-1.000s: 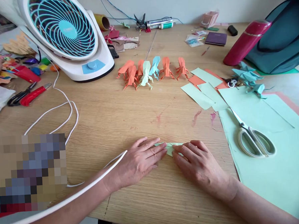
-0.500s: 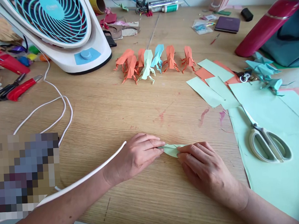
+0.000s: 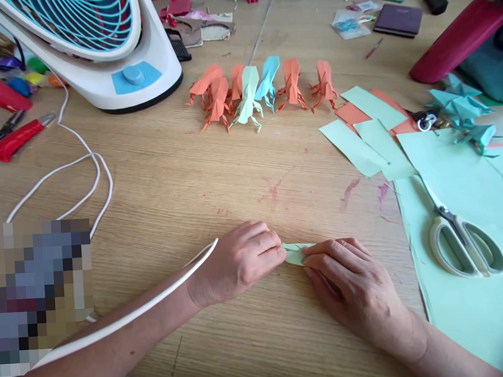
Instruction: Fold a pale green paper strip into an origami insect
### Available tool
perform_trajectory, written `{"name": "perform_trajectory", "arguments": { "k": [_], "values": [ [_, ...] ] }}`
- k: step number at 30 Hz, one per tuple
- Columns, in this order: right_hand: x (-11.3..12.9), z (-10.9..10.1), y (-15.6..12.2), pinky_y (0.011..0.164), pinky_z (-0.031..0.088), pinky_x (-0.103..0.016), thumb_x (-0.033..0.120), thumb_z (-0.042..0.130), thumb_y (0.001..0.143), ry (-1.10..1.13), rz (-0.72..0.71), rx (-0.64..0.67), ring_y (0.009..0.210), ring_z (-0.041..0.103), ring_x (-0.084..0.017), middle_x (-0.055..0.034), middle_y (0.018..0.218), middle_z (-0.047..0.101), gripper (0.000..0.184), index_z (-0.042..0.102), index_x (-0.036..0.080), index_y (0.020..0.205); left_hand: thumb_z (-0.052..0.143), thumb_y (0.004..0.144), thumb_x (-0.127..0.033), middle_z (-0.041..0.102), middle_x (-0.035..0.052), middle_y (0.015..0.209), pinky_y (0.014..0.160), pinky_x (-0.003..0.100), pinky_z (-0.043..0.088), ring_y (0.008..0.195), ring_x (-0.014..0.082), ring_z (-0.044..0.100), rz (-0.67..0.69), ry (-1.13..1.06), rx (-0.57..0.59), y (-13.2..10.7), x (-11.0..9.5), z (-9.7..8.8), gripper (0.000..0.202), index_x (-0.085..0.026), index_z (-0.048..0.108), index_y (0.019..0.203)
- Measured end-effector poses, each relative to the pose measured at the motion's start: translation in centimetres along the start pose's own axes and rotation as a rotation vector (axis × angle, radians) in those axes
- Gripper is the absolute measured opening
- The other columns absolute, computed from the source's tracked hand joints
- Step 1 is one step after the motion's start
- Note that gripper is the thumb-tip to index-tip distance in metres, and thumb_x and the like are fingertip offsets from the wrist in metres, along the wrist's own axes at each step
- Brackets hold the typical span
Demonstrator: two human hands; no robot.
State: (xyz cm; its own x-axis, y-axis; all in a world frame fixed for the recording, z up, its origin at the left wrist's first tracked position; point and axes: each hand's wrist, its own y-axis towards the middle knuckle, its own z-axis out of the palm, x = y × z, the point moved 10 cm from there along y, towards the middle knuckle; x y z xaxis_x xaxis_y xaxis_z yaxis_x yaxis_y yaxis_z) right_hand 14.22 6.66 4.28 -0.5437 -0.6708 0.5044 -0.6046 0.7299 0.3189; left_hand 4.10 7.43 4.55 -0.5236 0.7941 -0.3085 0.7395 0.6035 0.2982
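Note:
A small folded piece of light green paper (image 3: 294,254) lies low over the wooden table, between my two hands. My left hand (image 3: 250,256) is closed on its left end, fingers bent and fingertips pressed together. From the other side my right hand (image 3: 349,279) pinches the right end, with the thumb tucked under the fingers. A crease runs along the visible middle of the paper; both its ends are hidden by my fingers. A white cable (image 3: 156,303) lies across my left forearm.
Folded paper figures in orange (image 3: 292,82), green (image 3: 248,98) and blue (image 3: 268,82) stand beyond my hands. Scissors (image 3: 465,239) rest on green sheets (image 3: 485,311) at right, near cut paper strips (image 3: 354,149). A white fan (image 3: 144,65) stands at the far left.
My left hand has shifted slightly right along the paper, and its fingers have gone from stretched to more bent. My right hand keeps its pinch. The camera view has tilted down a little.

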Motion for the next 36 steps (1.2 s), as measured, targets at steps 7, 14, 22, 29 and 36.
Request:
{"name": "perform_trajectory", "arguments": {
  "k": [7,14,22,29,36],
  "values": [
    [0.6,0.2,-0.3,0.073,0.041,-0.033,0.007,0.059,0.092,-0.093,-0.064,0.036,0.079,0.06,-0.017,-0.0064,0.093,0.07,0.011,0.064,0.015,0.098,0.046,0.1,-0.012,0.066,0.0042,0.083,0.071,0.032,0.045,0.074,0.0156,0.054,0.099,0.082,-0.038,-0.2,-1.2,-0.1,0.023,-0.013,0.067,0.089],
    [1.0,-0.2,0.1,0.072,0.04,-0.032,0.006,0.058,0.093,-0.113,-0.082,0.031,0.076,0.06,-0.016,-0.0064,0.092,0.071,0.012,0.066,0.015,0.09,0.048,0.1,-0.013,0.066,0.0039,0.083,0.07,0.032,0.044,0.075,0.0154,0.053,0.088,0.104,-0.004,-0.4,-1.2,0.6,0.023,-0.015,0.066,0.086],
    [0.1,-0.1,0.3,0.072,0.04,-0.033,0.007,0.056,0.095,-0.031,0.028,0.018,0.079,0.061,-0.017,-0.0068,0.087,0.068,0.017,0.068,0.016,0.085,0.047,0.101,-0.013,0.066,0.0039,0.087,0.073,0.031,0.047,0.076,0.0151,0.055,0.029,0.068,0.011,-0.5,-0.9,0.2,0.021,-0.013,0.067,0.096],
    [-0.6,0.1,0.1,0.071,0.041,-0.032,0.01,0.058,0.094,0.01,0.085,0.011,0.077,0.059,-0.016,-0.0048,0.088,0.066,0.013,0.066,0.017,0.088,0.045,0.101,-0.01,0.065,0.0058,0.091,0.077,0.032,0.048,0.08,0.0165,0.056,-0.042,0.068,0.012,-1.1,-0.4,-0.2,0.023,-0.011,0.066,0.093],
    [-1.1,0.2,0.1,0.073,0.041,-0.032,0.011,0.057,0.095,0.061,0.126,0.023,0.079,0.059,-0.015,-0.0033,0.09,0.065,0.011,0.064,0.019,0.09,0.052,0.098,-0.012,0.062,0.0039,0.085,0.073,0.032,0.047,0.075,0.016,0.053,-0.135,0.092,0.011,-1.4,0.3,-0.2,0.014,-0.013,0.063,0.091]
  ]
}}
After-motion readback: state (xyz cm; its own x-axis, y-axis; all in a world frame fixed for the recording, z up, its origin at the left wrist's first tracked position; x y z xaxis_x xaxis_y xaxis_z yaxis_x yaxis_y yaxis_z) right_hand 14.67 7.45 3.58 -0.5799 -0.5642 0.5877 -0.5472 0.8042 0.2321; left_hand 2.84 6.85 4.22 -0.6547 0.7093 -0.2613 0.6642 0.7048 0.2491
